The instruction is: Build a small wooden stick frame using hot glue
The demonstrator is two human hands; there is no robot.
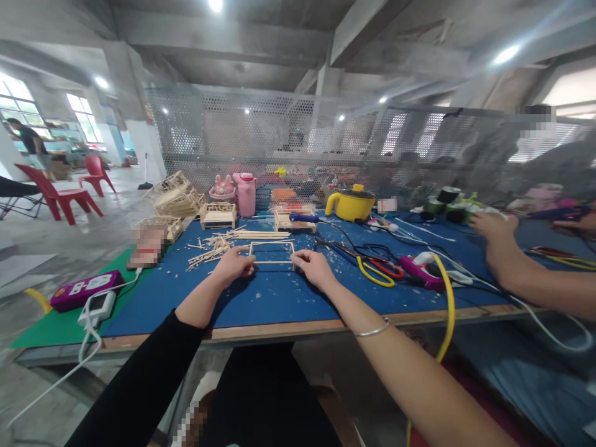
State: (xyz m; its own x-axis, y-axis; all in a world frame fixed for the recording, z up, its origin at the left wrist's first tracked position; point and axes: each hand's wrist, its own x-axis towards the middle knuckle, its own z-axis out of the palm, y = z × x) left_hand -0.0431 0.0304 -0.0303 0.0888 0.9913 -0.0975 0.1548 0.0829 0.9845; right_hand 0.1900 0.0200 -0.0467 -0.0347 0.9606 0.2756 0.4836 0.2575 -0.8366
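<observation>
A small rectangular frame of thin wooden sticks (274,262) stands on the blue table mat (279,301), between my two hands. My left hand (234,263) has its fingers closed on the frame's left side. On the right side, my right hand (314,267) pinches the frame near its front corner. Just behind lie loose wooden sticks (261,234), with a heap of short stick pieces (212,248) to the left. Two small assembled wooden pieces (218,216) stand farther back on the mat.
A blue-handled tool (303,218), yellow-handled scissors (376,273), a purple power strip (423,273) and cables lie to the right. Behind are a yellow pot (354,203) and pink bottle (246,195). Another person's arm (526,267) reaches in at right. A phone (147,245) lies left.
</observation>
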